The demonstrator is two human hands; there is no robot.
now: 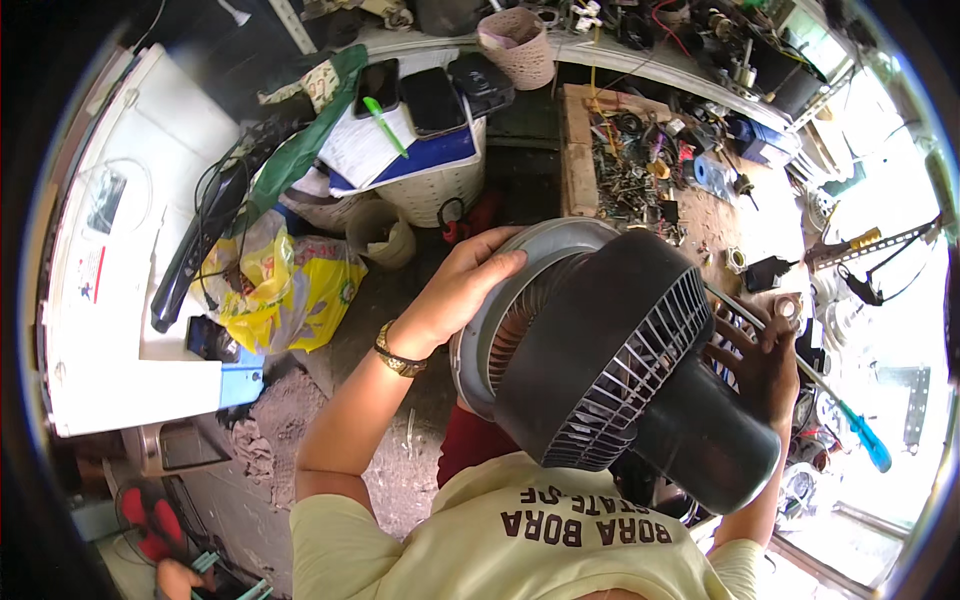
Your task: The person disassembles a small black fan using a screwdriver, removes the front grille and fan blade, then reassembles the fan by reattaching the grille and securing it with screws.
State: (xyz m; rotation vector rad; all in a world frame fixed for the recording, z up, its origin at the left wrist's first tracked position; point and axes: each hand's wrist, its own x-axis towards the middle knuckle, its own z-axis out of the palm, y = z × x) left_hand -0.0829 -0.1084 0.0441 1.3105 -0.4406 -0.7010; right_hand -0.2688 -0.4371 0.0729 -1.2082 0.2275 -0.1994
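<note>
A black fan (600,350) with a slatted rear grille and a rounded motor housing is tilted in front of my chest. Its wide grey ring (478,335) faces away to the upper left. My left hand (465,285) grips that ring, thumb laid over the near side. On the other side, my right hand (765,365) is beside the grille and motor housing, partly hidden by them. A long screwdriver (865,437) with a blue handle runs through the fingers of this hand, its shaft slanting up toward the grille.
Ahead to the right, a wooden workbench (578,150) carries a heap of screws and small parts. Phones, a notebook (365,145) and a green pen (385,125) lie on a basket. A yellow plastic bag (300,290) sits at left, near a white appliance panel (130,385).
</note>
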